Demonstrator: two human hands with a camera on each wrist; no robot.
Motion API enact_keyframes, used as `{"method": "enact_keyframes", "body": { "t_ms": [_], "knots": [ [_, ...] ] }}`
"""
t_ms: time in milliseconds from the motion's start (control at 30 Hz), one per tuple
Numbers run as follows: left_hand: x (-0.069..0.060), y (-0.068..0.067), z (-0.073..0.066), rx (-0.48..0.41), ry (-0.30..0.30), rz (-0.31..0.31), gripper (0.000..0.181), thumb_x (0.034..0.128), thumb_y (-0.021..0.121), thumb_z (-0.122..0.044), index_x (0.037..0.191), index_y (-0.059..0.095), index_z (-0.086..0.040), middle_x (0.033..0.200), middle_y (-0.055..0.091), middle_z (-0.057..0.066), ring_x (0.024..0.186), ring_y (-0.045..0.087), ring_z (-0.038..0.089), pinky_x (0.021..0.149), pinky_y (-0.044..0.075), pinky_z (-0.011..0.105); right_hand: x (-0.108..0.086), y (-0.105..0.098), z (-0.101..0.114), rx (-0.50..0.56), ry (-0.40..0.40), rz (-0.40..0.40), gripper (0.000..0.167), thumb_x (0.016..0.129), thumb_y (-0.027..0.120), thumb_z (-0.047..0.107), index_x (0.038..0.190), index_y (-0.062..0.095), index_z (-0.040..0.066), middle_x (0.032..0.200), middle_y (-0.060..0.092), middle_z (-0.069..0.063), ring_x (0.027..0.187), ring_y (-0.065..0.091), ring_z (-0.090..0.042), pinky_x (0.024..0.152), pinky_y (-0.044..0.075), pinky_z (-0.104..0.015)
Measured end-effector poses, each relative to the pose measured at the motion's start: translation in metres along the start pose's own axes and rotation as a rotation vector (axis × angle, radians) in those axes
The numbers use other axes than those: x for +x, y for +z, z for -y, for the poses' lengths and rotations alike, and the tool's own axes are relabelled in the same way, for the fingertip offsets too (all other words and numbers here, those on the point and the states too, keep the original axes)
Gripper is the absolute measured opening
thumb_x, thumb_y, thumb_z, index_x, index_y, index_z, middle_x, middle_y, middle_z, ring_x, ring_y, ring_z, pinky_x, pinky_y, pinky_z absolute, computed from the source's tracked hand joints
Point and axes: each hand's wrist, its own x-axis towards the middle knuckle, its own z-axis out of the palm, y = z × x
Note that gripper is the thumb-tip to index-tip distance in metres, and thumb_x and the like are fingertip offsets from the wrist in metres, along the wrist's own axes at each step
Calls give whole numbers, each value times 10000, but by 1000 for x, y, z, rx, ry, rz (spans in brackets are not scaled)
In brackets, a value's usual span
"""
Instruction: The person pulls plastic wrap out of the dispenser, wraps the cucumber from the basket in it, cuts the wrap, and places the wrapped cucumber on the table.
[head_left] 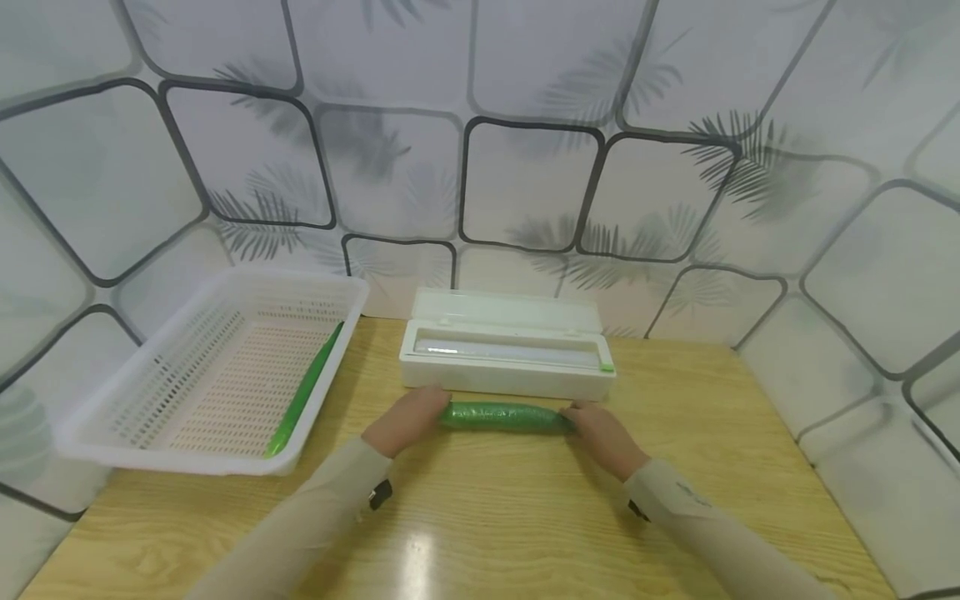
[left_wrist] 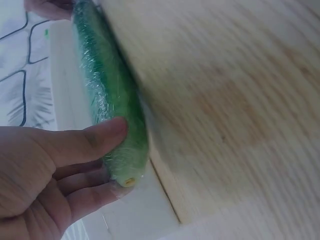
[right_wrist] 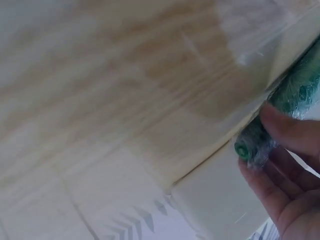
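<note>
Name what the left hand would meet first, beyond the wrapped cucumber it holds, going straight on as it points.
Probably the white box, which stands just beyond the left hand; how wide the gap is stays unclear.

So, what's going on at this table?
Someone's left hand and right hand grip opposite ends of a film-wrapped cucumber. Just beyond it sits a white box, its lid up, with a roll inside. Off to the left, another cucumber lies in a white basket.
</note>
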Motion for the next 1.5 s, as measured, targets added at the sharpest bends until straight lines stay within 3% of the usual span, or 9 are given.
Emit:
{"method": "enact_keyframes", "body": {
  "t_ms": [233, 367, 500, 667, 800, 933, 1133, 1300, 1500],
  "knots": [
    [-1, 1, 4, -75, 9, 33, 113, 811, 616, 61, 872, 558, -14, 859, 630, 113, 786, 593, 201, 745, 531, 354, 2, 2, 1, -51, -9, -60, 191, 798, 645, -35, 983, 645, 9, 918, 695, -115, 839, 669, -241, 766, 558, -356],
    [-1, 6, 6, -14, -5, 50, 184, 826, 614, 53, 998, 556, 26, 932, 591, 139, 844, 613, 235, 768, 547, 355, 2, 1, 0, -44, -41, -89, 211, 794, 640, -61, 996, 618, -5, 916, 682, -131, 817, 664, -259, 741, 563, -367],
    [-1, 8, 7, 2, -25, 52, 236, 801, 645, 71, 1025, 573, 48, 929, 534, 125, 837, 568, 206, 755, 535, 343, 1, 0, -2, 13, -40, -55, 211, 824, 592, -68, 1029, 595, -16, 961, 670, -157, 869, 656, -293, 792, 552, -405],
    [-1, 4, 7, -98, -78, 76, 196, 825, 613, 68, 1018, 587, 43, 950, 606, 141, 886, 603, 250, 817, 530, 369, -1, -6, -6, 146, -9, 15, 169, 873, 523, -54, 1033, 574, -30, 985, 653, -181, 928, 633, -333, 847, 524, -451],
    [-1, 3, 8, -147, -87, 50, 139, 875, 547, 50, 1002, 600, 28, 958, 655, 149, 908, 634, 275, 832, 534, 383, -1, -9, -8, 203, 24, 32, 120, 904, 510, -24, 996, 585, -10, 958, 662, -157, 917, 641, -313, 836, 529, -434],
    [-3, 6, 9, -130, -67, 17, 154, 885, 533, 43, 1017, 611, 33, 980, 663, 157, 932, 641, 288, 844, 535, 388, -2, -10, -8, 223, 42, 43, 171, 827, 645, 1, 998, 633, -8, 986, 629, -137, 887, 634, -276, 809, 543, -398],
    [-5, 9, 11, -87, -97, 31, 305, 790, 659, 59, 1090, 620, 23, 956, 560, 130, 840, 600, 225, 791, 541, 350, -4, -8, -11, 181, 6, -8, 225, 771, 652, -89, 975, 676, 4, 913, 574, -96, 829, 598, -211, 753, 546, -350],
    [-6, 9, 12, -77, -98, -15, 174, 737, 687, 70, 893, 629, 18, 843, 617, 128, 759, 601, 236, 722, 540, 364, -6, -8, -13, 167, -29, -11, 181, 791, 610, -80, 953, 670, -24, 918, 681, -140, 866, 648, -282, 810, 537, -407],
    [-9, 12, 14, -95, -62, -42, 37, 877, 521, 23, 895, 554, 21, 922, 657, 209, 878, 637, 322, 815, 532, 428, -8, -9, -10, 151, -23, 61, 199, 853, 559, -37, 1034, 639, -40, 1015, 672, -177, 965, 634, -319, 884, 511, -441]
  ]
}}
